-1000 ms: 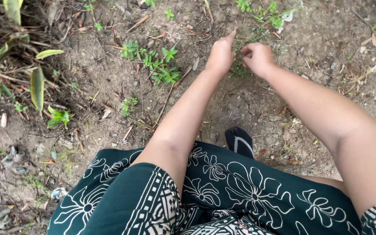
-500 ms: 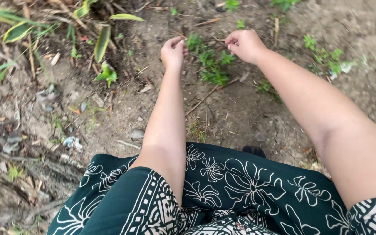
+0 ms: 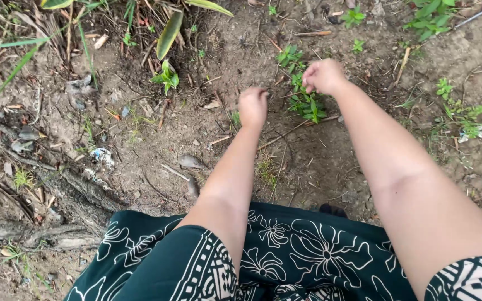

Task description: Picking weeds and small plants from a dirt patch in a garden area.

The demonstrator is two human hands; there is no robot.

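A small green weed point(image 3: 306, 100) grows out of the bare dirt point(image 3: 330, 161), a short line of leafy sprigs running from upper left to lower right. The right hand point(image 3: 323, 76) is curled into a loose fist right over the middle of that weed, knuckles up, the fingers bunched down among the leaves; whether they actually pinch a stem I cannot tell, since the hand hides its own fingertips. The left hand point(image 3: 253, 106) hangs just beside the weed on its left, also curled shut, with nothing to be seen inside it; it hovers close over the soil near a few thin twigs. Both bare forearms reach forward from a dark green dress with white flowers point(image 3: 285, 251) spread over the knees at the bottom of the view.

Further out, a broad yellow-green leaf point(image 3: 169, 34) droops from the top edge, with a little seedling point(image 3: 166, 77) under it. A grey stone point(image 3: 191, 161) lies left of the left forearm. More weeds point(image 3: 458, 111) sit off to the right, and a gnarled root point(image 3: 68, 195) crosses the ground at the left.
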